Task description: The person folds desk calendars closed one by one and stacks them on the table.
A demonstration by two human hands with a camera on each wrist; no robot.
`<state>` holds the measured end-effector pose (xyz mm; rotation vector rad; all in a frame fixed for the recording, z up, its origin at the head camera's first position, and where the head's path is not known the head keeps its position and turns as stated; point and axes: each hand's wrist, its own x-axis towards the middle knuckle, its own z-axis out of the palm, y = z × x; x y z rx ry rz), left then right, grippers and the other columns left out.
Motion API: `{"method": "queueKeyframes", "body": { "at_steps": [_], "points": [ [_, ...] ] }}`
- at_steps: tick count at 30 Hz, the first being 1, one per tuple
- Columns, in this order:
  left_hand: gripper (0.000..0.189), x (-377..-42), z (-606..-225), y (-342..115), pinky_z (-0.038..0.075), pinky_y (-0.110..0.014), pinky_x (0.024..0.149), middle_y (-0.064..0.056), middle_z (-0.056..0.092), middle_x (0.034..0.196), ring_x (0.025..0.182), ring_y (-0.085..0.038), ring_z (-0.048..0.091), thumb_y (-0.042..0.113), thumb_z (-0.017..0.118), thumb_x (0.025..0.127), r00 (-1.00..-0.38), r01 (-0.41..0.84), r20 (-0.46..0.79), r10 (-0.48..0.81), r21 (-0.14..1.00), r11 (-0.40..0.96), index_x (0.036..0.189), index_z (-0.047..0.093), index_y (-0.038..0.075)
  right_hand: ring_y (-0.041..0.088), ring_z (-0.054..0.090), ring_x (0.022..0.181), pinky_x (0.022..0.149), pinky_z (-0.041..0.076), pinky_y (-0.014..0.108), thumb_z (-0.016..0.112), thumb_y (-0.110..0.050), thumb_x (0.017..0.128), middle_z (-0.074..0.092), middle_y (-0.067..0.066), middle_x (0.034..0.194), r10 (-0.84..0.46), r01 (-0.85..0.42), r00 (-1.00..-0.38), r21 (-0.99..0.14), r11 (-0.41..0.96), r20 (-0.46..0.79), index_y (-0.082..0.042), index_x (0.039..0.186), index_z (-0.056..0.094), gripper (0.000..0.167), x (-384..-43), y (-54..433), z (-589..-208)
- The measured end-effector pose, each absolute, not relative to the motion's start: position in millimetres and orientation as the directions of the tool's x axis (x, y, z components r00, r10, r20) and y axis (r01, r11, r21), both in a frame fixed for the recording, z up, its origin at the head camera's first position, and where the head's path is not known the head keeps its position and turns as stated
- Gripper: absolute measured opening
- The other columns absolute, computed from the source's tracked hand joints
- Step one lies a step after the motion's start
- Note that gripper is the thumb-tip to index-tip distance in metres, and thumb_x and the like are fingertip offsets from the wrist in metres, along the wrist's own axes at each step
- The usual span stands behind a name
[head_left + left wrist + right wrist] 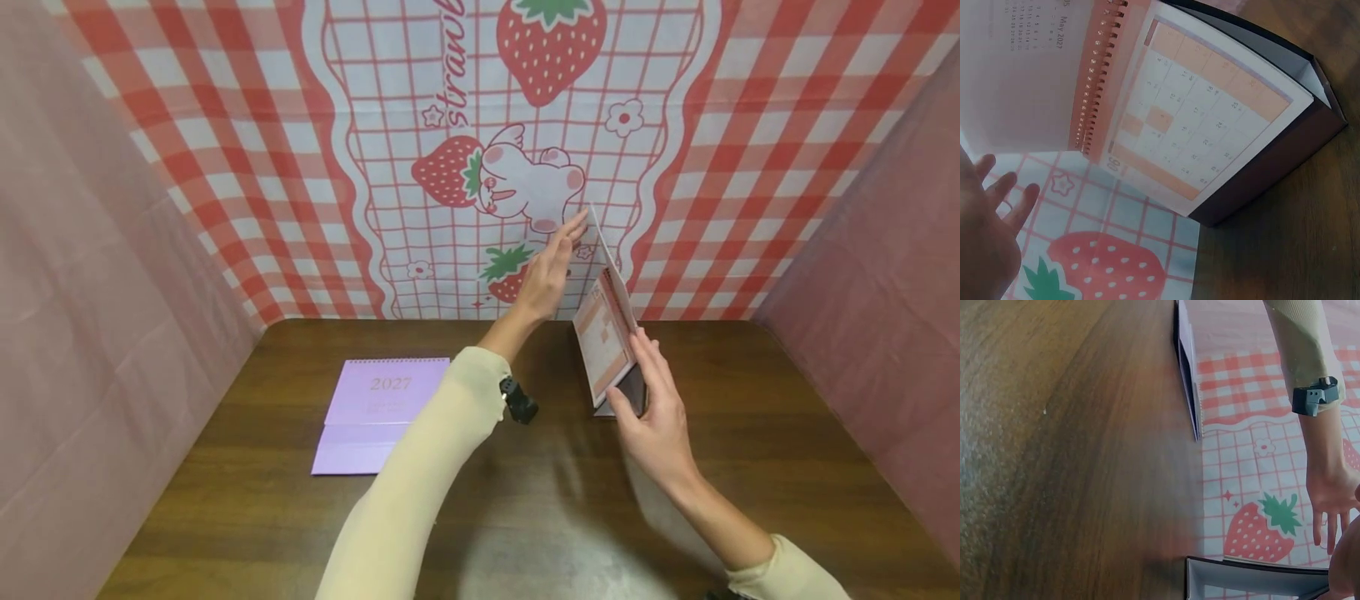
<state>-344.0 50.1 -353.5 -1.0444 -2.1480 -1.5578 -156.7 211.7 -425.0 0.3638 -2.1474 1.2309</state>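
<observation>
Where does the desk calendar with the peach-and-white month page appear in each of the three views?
Head: right of centre; the desk calendar stands on the table, held by the right hand.
Left wrist: large, across the top and middle, with its month page showing.
Right wrist: bottom edge, right of centre; its dark-edged stand shows its hollow side.
Shared landmark: the printed strawberry lowest in the head view; also bottom-left of centre and lower right respectively.

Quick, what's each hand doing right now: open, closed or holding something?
Left hand: open, fingers extended near the raised page, holding nothing.
Right hand: holding the standing desk calendar at its near side.
</observation>
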Motion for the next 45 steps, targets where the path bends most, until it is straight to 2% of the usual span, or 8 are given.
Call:
{"method": "queueKeyframes", "body": {
  "at_steps": [12,16,19,23,27,33,37,45],
  "points": [
    [0.107,-347.3,-356.2,44.4,0.049,-0.033,0.131,-0.017,0.062,0.167,0.138,-0.037,0.071,0.081,0.001,0.110,-0.681,0.731,0.682,0.266,0.654,0.196,0.163,0.058,0.007,0.057,0.027,0.170,0.134,0.019,0.009,0.074,0.010,0.096,0.046,0.028,0.176,0.071,-0.517,-0.768,-0.681,0.519,0.637,0.005,0.162,0.055,0.069,-156.3,212.3,-425.4],
    [0.094,-374.4,-379.2,39.6,0.052,-0.032,0.129,-0.010,0.073,0.156,0.145,-0.029,0.071,0.073,0.009,0.115,-0.684,0.728,0.708,0.177,0.652,0.210,0.153,0.070,0.012,0.058,0.030,0.169,0.133,0.020,0.009,0.075,0.010,0.096,0.047,0.028,0.175,0.072,-0.511,-0.769,-0.678,0.528,0.635,0.005,0.160,0.057,0.067,-156.9,214.2,-425.4],
    [0.084,-412.3,-413.1,37.7,0.061,-0.028,0.110,-0.004,0.084,0.138,0.106,-0.020,0.080,0.071,0.015,0.116,-0.688,0.719,0.718,0.105,0.655,0.233,0.144,0.077,0.022,0.050,0.035,0.169,0.130,0.023,0.005,0.075,0.012,0.095,0.048,0.027,0.174,0.062,-0.519,-0.759,-0.660,0.542,0.648,0.006,0.158,0.058,0.066,-157.7,215.1,-426.9],
    [0.072,-440.2,-445.5,30.8,0.062,-0.028,0.095,0.003,0.087,0.121,0.090,-0.010,0.074,0.069,0.022,0.117,-0.706,0.693,0.706,0.048,0.676,0.250,0.130,0.083,0.032,0.023,0.038,0.167,0.127,0.026,0.002,0.075,0.013,0.095,0.048,0.026,0.175,0.046,-0.528,-0.751,-0.640,0.558,0.659,0.008,0.158,0.058,0.066,-157.2,216.1,-430.9],
    [0.074,-424.6,-447.3,19.6,0.061,-0.027,0.092,0.001,0.087,0.112,0.101,-0.012,0.079,0.066,0.024,0.118,-0.764,0.622,0.645,0.016,0.728,0.288,0.115,0.087,0.029,0.031,0.037,0.168,0.128,0.024,0.002,0.075,0.013,0.095,0.049,0.025,0.173,0.038,-0.527,-0.752,-0.635,0.565,0.658,0.009,0.157,0.058,0.064,-156.2,216.4,-433.6],
    [0.076,-364.9,-418.2,8.3,0.061,-0.047,0.096,-0.024,0.084,0.110,0.107,-0.042,0.080,0.047,0.024,0.121,-0.844,0.526,0.534,0.056,0.800,0.288,0.109,0.089,0.008,0.056,0.039,0.161,0.128,0.023,0.001,0.075,0.014,0.093,0.050,0.027,0.171,0.035,-0.539,-0.748,-0.637,0.551,0.663,0.012,0.152,0.061,0.061,-155.2,217.2,-435.4],
    [0.089,-381.8,-446.2,12.5,0.058,-0.038,0.105,-0.011,0.088,0.119,0.125,-0.029,0.079,0.061,0.014,0.120,-0.863,0.480,0.503,0.036,0.798,0.363,0.105,0.092,0.021,0.058,0.038,0.161,0.128,0.023,0.001,0.076,0.015,0.092,0.048,0.028,0.173,0.031,-0.544,-0.744,-0.631,0.553,0.668,0.013,0.151,0.062,0.061,-154.8,218.5,-437.8],
    [0.090,-405.3,-492.1,21.4,0.057,-0.033,0.097,-0.005,0.089,0.109,0.111,-0.023,0.079,0.064,0.012,0.119,-0.921,0.346,0.389,-0.033,0.851,0.395,0.096,0.093,0.031,0.060,0.033,0.165,0.130,0.019,0.004,0.076,0.013,0.092,0.048,0.026,0.174,0.028,-0.524,-0.756,-0.629,0.574,0.654,0.012,0.149,0.064,0.058,-154.4,220.8,-441.6]
  ]
}}
